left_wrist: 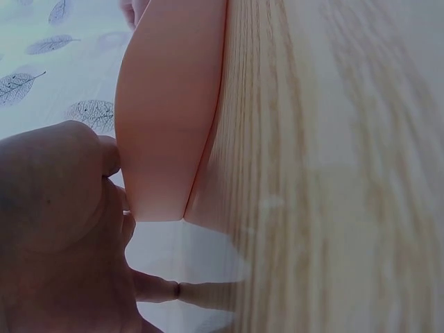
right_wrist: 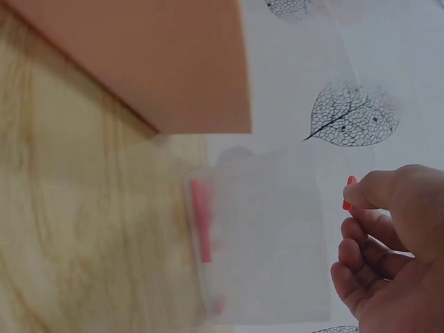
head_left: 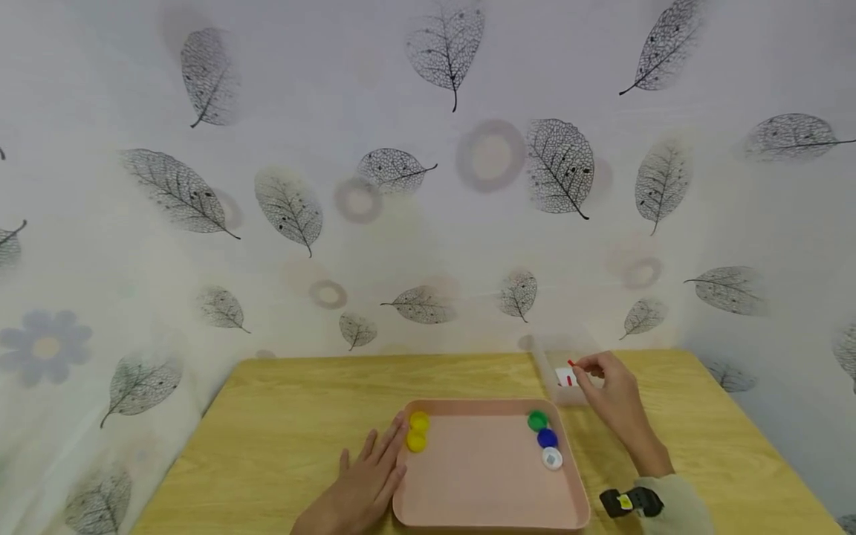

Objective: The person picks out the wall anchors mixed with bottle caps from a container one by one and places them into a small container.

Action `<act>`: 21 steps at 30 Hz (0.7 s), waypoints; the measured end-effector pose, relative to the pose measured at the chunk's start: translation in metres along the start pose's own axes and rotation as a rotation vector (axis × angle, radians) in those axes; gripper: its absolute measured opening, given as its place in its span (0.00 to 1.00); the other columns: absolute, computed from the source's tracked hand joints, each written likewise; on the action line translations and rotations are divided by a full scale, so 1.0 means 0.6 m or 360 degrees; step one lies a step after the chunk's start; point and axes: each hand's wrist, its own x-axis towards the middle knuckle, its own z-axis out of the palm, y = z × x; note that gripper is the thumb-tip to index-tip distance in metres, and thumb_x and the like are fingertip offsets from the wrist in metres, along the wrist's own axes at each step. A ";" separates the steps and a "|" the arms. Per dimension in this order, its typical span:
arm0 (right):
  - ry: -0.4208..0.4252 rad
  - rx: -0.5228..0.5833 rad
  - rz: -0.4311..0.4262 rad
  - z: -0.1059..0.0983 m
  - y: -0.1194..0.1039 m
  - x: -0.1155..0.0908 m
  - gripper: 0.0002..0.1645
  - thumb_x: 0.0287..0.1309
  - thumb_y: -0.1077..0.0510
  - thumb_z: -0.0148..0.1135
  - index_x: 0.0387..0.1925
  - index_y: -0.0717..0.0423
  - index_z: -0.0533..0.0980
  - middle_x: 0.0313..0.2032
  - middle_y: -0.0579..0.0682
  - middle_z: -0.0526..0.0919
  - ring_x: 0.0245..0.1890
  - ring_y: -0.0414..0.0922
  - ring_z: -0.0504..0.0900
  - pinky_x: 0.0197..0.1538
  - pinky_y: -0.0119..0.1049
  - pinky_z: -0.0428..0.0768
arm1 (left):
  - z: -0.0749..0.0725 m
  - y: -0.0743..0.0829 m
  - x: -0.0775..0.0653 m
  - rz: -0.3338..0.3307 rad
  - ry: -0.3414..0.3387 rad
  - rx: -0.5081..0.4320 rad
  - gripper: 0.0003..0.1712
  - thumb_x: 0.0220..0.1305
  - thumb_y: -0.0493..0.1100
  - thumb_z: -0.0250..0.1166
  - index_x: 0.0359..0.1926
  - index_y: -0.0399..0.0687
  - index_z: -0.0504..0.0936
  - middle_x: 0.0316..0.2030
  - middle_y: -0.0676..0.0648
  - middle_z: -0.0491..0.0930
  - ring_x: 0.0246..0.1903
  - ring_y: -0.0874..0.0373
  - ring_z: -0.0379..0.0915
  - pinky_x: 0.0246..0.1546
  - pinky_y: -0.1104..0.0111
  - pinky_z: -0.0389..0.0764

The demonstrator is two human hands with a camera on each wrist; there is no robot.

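My right hand [head_left: 617, 394] pinches a small red stick-like piece [right_wrist: 349, 193] between thumb and fingertips, above a translucent box [right_wrist: 270, 243]. Inside that box lie a white piece [head_left: 560, 374] and another red piece [right_wrist: 201, 222], blurred through the wall. My left hand [head_left: 364, 475] lies with fingers extended against the left side of a pink tray [head_left: 481, 475]. Two yellow round caps [head_left: 417, 431] sit in the tray's back left corner. Along its right side are a green cap [head_left: 537, 420], a blue cap [head_left: 547, 438] and a white cap [head_left: 551, 458].
The tray stands on a wood-grain table [head_left: 267, 446], with the box just beyond its back right corner. Behind the table hangs a leaf-patterned cloth [head_left: 414, 238]. A black watch-like band [head_left: 631, 502] is on my right wrist.
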 end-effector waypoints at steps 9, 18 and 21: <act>0.0021 -0.0036 0.0060 0.019 0.017 -0.012 0.05 0.51 0.67 0.67 0.30 0.62 0.78 0.30 0.54 0.79 0.32 0.48 0.77 0.36 0.32 0.76 | -0.008 -0.003 -0.001 0.0013 0.0009 0.0011 0.33 0.75 0.60 0.32 0.75 0.61 0.39 0.74 0.59 0.35 0.69 0.35 0.41 0.50 0.24 0.40; 0.0065 -0.0083 0.0052 0.023 0.026 -0.009 0.05 0.50 0.68 0.68 0.29 0.62 0.78 0.30 0.54 0.78 0.31 0.49 0.77 0.35 0.44 0.77 | -0.005 -0.002 0.001 -0.0023 -0.0001 0.0017 0.33 0.74 0.61 0.32 0.75 0.62 0.39 0.74 0.59 0.35 0.69 0.36 0.40 0.51 0.25 0.39; 0.0063 -0.0096 0.0058 0.022 0.028 -0.009 0.05 0.50 0.67 0.68 0.29 0.62 0.78 0.30 0.54 0.78 0.31 0.49 0.77 0.35 0.44 0.77 | -0.003 -0.002 0.004 -0.0027 0.0000 0.0017 0.33 0.74 0.61 0.32 0.75 0.62 0.39 0.74 0.60 0.35 0.69 0.37 0.40 0.51 0.25 0.39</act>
